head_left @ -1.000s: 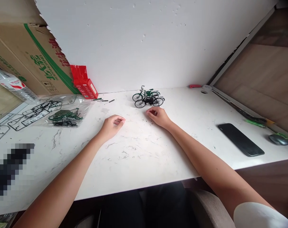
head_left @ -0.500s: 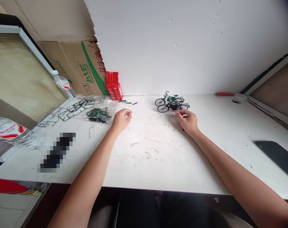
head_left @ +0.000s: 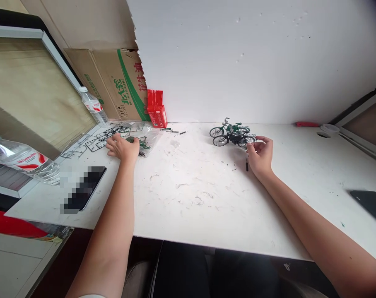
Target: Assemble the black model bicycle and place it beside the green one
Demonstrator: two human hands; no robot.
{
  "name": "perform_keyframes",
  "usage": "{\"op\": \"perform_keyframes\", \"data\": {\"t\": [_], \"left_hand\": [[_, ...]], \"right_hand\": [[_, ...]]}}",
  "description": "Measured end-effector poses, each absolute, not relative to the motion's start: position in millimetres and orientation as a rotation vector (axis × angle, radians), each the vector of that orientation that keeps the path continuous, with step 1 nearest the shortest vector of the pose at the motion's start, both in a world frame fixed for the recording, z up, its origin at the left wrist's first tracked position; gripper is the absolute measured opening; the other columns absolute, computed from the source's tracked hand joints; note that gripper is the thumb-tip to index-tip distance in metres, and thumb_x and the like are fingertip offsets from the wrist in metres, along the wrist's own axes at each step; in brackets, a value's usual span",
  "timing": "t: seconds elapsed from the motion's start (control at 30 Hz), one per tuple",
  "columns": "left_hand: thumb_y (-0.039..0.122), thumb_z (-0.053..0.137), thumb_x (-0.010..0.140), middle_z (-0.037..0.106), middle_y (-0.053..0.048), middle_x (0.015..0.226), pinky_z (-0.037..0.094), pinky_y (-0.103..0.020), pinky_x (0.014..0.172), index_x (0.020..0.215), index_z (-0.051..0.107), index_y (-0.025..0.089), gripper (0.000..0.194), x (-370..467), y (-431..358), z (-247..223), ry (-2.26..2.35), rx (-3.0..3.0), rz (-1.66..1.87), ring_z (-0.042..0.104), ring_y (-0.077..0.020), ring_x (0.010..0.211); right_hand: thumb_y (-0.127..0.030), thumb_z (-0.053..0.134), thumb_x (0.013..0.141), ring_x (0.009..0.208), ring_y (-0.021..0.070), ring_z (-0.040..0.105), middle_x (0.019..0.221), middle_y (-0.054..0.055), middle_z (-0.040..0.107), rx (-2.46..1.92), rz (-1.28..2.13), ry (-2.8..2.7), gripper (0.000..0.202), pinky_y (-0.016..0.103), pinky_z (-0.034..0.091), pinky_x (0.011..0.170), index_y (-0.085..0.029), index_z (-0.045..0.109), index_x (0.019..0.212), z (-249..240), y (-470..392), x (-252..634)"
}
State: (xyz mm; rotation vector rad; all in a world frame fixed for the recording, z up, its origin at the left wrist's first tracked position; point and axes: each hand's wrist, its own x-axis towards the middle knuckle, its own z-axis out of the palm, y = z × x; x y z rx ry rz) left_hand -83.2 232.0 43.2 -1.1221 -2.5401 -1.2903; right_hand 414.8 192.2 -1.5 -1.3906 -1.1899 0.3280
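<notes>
My left hand (head_left: 124, 149), fingers spread, reaches over a clear plastic bag (head_left: 152, 142) of green and black plastic parts and partly hides it. My right hand (head_left: 261, 156) is at the rear of a black model bicycle (head_left: 233, 138), thumb and forefinger closed around its back wheel. Behind that one stands a green model bicycle (head_left: 225, 128), partly covered by it. Both are upright and face left. A small dark stick-like piece (head_left: 247, 165) lies beside my right wrist.
Black part frames (head_left: 96, 142) lie left of the bag, with a water bottle (head_left: 29, 159) and a phone (head_left: 90, 188) nearer me. A red box (head_left: 157, 115) and a carton (head_left: 110, 82) stand at the back. Small dark sticks (head_left: 174, 131) lie near the wall; a red-handled tool (head_left: 307, 124) lies right.
My left hand has moved left onto the bag and its fingers have spread. My right hand has shifted slightly right along the black bicycle's rear. The view has turned a little left.
</notes>
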Motion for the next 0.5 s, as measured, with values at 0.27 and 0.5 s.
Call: {"op": "perform_keyframes", "data": {"t": [0.27,0.5], "left_hand": [[0.052,0.089,0.075,0.049,-0.037,0.158,0.025,-0.084,0.12,0.137,0.045,0.019,0.084,-102,243,36,-2.813,-1.082,-1.314,0.037,-0.0584,0.155],[0.045,0.089,0.077,0.053,-0.031,0.158,0.029,-0.081,0.12,0.135,0.046,0.022,0.076,-102,244,33,-2.727,-1.107,-1.421,0.039,-0.0554,0.155]], "right_hand": [[-0.035,0.078,0.084,0.074,0.0226,0.063,0.091,-0.001,0.065,-1.356,0.444,-1.163,0.05,0.037,0.051,0.063,-0.029,0.049,0.124,4,189,409],[-0.036,0.08,0.084,0.07,0.0248,0.065,0.08,0.0,0.068,-1.352,0.501,-1.162,0.052,0.038,0.05,0.059,-0.03,0.048,0.124,6,187,407]]}}
